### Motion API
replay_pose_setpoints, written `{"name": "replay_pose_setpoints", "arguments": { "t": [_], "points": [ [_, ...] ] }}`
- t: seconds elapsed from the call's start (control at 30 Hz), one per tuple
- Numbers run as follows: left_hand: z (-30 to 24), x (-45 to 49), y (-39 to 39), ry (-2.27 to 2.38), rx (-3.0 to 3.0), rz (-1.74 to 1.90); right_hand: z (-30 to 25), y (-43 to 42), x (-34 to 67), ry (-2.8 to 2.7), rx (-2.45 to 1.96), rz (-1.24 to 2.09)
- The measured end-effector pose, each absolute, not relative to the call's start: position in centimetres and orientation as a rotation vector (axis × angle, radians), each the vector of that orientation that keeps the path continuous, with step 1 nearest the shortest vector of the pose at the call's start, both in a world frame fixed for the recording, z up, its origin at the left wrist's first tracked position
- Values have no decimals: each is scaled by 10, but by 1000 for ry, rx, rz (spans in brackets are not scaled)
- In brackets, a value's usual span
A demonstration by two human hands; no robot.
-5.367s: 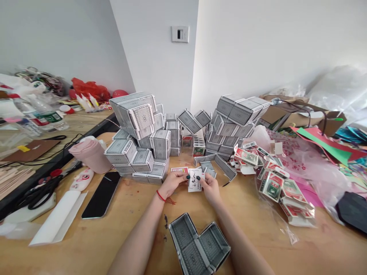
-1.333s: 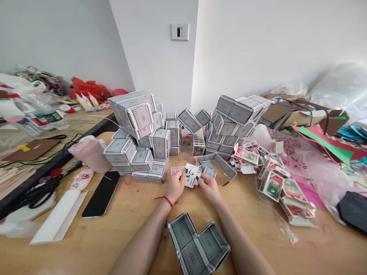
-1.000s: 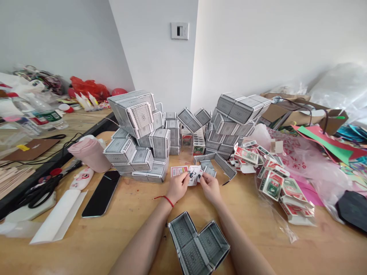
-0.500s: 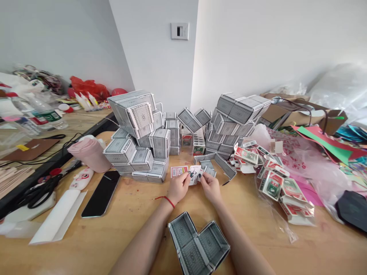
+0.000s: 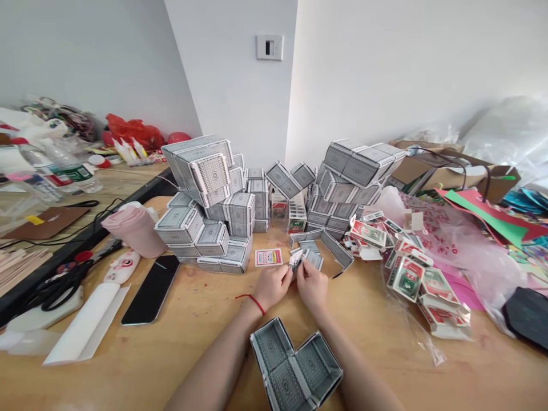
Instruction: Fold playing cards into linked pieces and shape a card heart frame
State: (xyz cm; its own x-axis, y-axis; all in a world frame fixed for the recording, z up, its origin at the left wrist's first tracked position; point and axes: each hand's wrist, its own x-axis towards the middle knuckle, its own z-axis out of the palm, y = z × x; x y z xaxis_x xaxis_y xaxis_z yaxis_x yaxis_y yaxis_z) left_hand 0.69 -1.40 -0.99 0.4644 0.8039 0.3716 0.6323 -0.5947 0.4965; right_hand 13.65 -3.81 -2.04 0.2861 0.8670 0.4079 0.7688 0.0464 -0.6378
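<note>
Both my hands pinch a playing card (image 5: 295, 261) between them, above the middle of the table. My left hand (image 5: 273, 283), with a red string round its wrist, grips the card's left side. My right hand (image 5: 313, 283) closes on its right side. The fingers partly cover the card. Flat on the table to the left lies a red-and-white printed card (image 5: 268, 257). Just beyond my right hand are folded card strips (image 5: 336, 251) with grey patterned backs. Between my forearms sits an L-shaped open box (image 5: 285, 371) made of playing cards.
Stacked card blocks stand at left (image 5: 214, 234) and right (image 5: 359, 162). A black phone (image 5: 151, 290), a pink cup (image 5: 132, 228) and scissors (image 5: 64, 282) lie leftward. Opened card packs (image 5: 406, 277) and a clear plastic bag (image 5: 475, 240) cover the right side.
The card has turned from lying nearly face-up to a steeper, narrower angle between my fingers. My hands have drawn closer together, the left one shifting slightly right.
</note>
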Motion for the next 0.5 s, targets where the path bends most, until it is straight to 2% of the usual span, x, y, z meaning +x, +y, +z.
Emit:
{"name": "replay_pose_setpoints", "arguments": {
  "t": [0.1, 0.33, 0.5],
  "points": [
    [-12, 8, -14, 1230, 2464, 849, -21, -39, 135, -1476, -1758, 132],
    [-13, 7, -13, 1301, 2435, 900, -21, -33, 139, -1297, -1503, 484],
    [-13, 7, -13, 1327, 2454, 878, -20, -32, 141, -1317, -1500, 496]
  ]
}}
